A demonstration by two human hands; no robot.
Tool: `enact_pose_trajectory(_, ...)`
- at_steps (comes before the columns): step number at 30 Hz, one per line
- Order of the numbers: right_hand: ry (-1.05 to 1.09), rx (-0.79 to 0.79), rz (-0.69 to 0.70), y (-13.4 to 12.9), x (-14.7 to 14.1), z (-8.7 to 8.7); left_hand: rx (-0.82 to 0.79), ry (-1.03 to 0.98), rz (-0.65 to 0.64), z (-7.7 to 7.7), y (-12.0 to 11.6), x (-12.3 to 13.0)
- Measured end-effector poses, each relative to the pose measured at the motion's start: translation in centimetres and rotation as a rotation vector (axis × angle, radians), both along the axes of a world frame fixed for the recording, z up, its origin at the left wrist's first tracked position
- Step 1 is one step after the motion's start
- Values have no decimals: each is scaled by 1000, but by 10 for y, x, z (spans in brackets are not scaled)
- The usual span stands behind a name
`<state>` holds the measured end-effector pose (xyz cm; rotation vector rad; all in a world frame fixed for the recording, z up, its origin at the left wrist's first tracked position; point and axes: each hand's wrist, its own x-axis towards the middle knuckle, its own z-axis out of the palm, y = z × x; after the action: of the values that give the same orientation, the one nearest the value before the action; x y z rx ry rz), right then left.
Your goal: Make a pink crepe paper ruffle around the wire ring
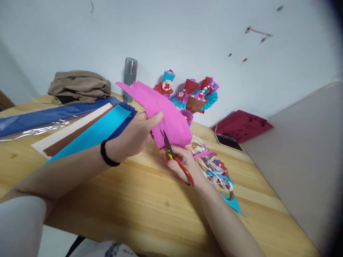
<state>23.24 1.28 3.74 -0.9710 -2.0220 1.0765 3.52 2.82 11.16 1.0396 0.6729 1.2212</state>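
Observation:
My left hand (139,134) grips a folded sheet of pink crepe paper (168,110), thumb on top, holding it above the table. In my right hand (184,162) is a pair of scissors (183,169) with red handles and dark blades. One blade lies over the lower edge of the pink paper, close to my left thumb; the other blade is hidden beneath it. My right fingers also touch the paper's bottom edge. Behind the paper stand several crepe paper flowers (197,101) in red, turquoise, purple and brown, partly covered by the sheet.
Turquoise, brown, cream and blue paper strips (91,128) lie at left beside a plastic-wrapped blue sheet (53,116). A brown cloth (80,85) and a grey flask (130,73) stand by the wall. Paper scraps (217,169), a phone (228,142) and a red bag (241,125) are at right.

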Motion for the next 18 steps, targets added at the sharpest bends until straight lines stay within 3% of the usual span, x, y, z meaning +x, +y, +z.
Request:
enact_pose_trajectory(6,-109,114,-71,-3,-7,9,-37,-34,-40,-2,0,1)
enact_pose_trajectory(13,-224,250,-116,-9,-12,22,-39,-47,14,0,0,2)
enact_pose_trajectory(18,-373,455,-189,-9,-9,25,-6,-78,-7,2,-1,2)
